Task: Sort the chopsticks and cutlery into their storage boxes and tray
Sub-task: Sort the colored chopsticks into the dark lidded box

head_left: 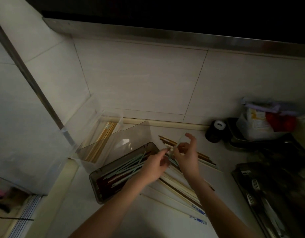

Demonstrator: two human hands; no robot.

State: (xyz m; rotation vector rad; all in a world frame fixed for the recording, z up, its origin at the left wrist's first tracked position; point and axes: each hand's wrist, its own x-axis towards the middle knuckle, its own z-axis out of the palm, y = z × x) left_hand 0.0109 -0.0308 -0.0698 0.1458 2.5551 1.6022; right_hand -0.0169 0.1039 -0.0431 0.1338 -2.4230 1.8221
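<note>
Both hands, the left hand (pixel 155 166) and right hand (pixel 186 152), pinch one pale green chopstick (pixel 173 154), probably light, stiff and slippery, best gripped near its middle.

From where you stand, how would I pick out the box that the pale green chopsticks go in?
Start at the tiled corner where the two walls meet the counter. Two open boxes lie there side by side: a clear box with light wooden chopsticks, and nearer the hands a smoky brown box. Only this one has a raised tinted lid and holds pale green chopsticks with dark red ones.
</note>
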